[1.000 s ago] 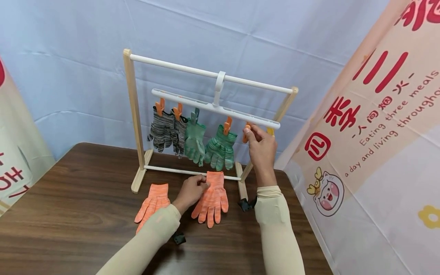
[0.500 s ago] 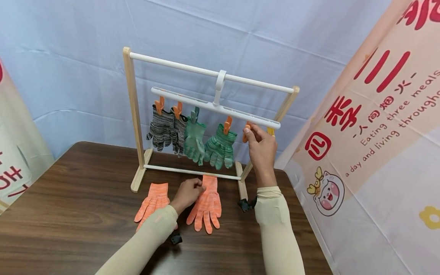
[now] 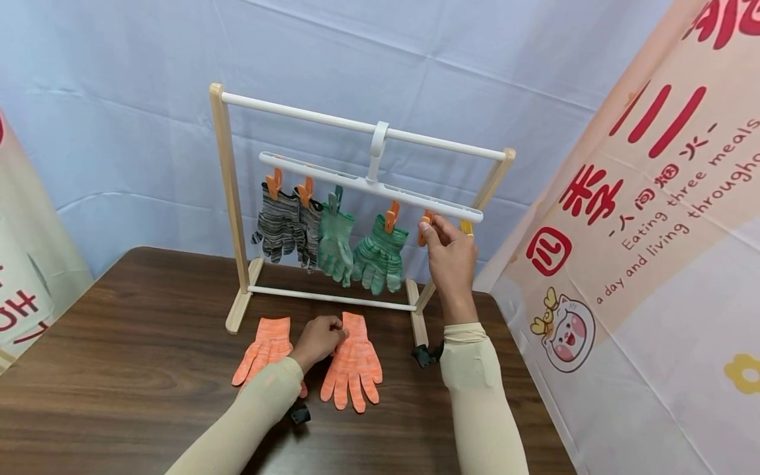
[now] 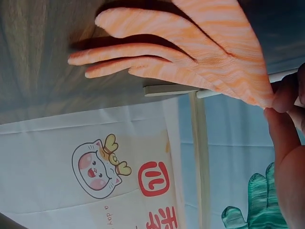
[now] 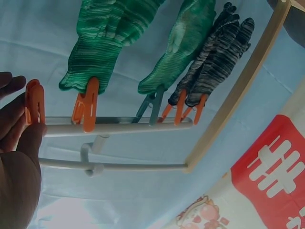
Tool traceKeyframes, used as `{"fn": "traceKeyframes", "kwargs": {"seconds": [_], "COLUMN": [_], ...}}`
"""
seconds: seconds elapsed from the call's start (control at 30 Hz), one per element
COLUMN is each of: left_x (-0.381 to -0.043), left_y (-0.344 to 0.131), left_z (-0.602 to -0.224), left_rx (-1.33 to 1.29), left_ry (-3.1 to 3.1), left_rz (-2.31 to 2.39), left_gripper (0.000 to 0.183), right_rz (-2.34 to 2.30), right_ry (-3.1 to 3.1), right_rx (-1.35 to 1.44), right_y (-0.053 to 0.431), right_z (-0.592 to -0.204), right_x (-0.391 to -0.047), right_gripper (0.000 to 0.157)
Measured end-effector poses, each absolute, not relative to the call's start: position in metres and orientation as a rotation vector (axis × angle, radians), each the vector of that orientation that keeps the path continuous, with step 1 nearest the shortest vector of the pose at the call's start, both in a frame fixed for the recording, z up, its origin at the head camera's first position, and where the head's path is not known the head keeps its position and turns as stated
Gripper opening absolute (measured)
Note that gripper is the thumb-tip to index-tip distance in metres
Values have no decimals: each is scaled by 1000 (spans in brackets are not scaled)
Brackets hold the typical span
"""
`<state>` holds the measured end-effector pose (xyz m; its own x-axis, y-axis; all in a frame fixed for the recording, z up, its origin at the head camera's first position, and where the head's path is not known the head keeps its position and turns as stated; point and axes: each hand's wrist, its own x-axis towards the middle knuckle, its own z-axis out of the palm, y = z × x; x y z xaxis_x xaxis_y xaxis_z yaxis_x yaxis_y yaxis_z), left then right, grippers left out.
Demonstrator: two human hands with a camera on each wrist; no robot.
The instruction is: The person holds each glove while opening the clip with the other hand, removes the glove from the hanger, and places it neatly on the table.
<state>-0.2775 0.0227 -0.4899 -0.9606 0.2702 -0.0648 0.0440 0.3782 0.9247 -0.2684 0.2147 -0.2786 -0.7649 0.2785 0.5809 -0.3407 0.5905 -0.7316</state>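
Where the wood-grained surface (image 3: 136, 356) runs toward its left edge, one orange knit glove (image 3: 274, 340) lies partly hidden by the left sleeve (image 3: 255, 409). Next, the left hand's grip (image 3: 320, 340) pinches a second orange glove (image 3: 355, 361) at its cuff; whether that one touches down is unclear. Rightmost, the right hand's grip (image 3: 454, 264) pinches an orange clip (image 3: 425, 228) under the white hanger (image 3: 344, 179).

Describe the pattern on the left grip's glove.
The glove has orange and paler streaks; best view: left wrist.
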Motion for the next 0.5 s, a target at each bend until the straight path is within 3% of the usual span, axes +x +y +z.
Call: {"fn": "traceKeyframes", "kwargs": {"seconds": [0.5], "left_x": [-278], "left_y": [20], "left_z": [-496], "left_rx": [164], "left_ry": [2568], "left_rz": [1393], "left_gripper": [35], "right_rz": [1243], "right_ry": [-2141], "right_rx": [75], "right_y": [214], "right_z": [-282], "right_x": [-269], "right_gripper": [46]}}
